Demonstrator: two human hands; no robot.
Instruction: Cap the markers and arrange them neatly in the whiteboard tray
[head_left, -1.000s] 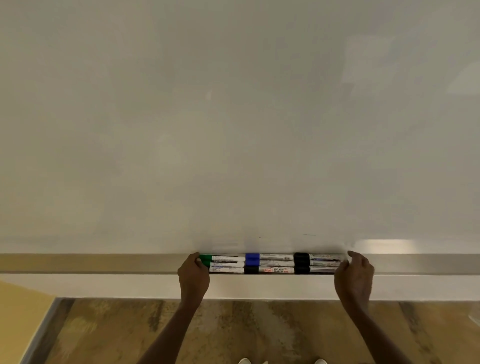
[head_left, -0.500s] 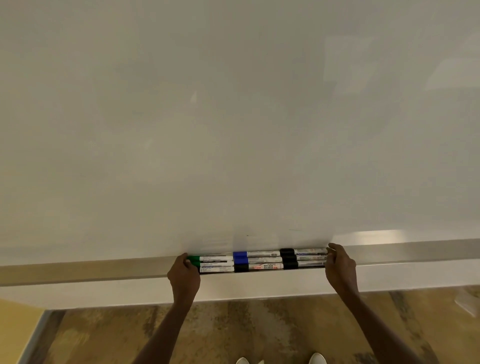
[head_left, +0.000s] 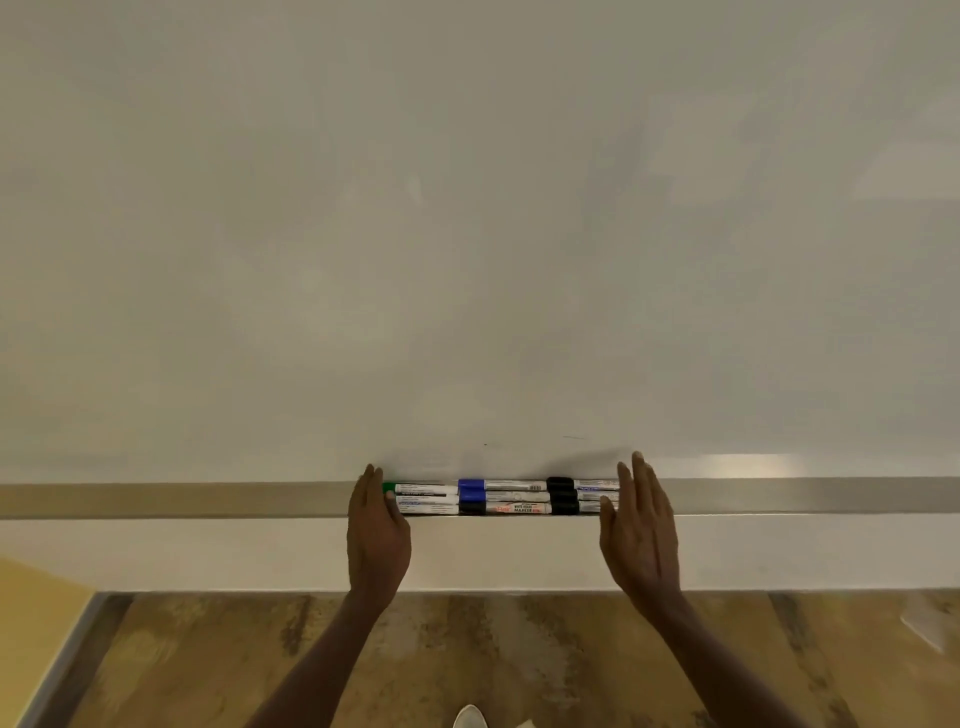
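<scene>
The markers (head_left: 501, 498) lie in the tray (head_left: 182, 500) below the whiteboard (head_left: 467, 234), stacked in rows with their long axes running left to right along it. The left hand (head_left: 378, 535) stands flat and empty at their left end, beside the green cap (head_left: 388, 488); the right hand (head_left: 640, 530), equally flat with fingers straight, brackets the right end (whether either palm touches is unclear). Both are equally near, so squaring up likely means pressing inward. The barrels are smooth white plastic cylinders with blue and black caps; the tray looks like brushed metal.
</scene>
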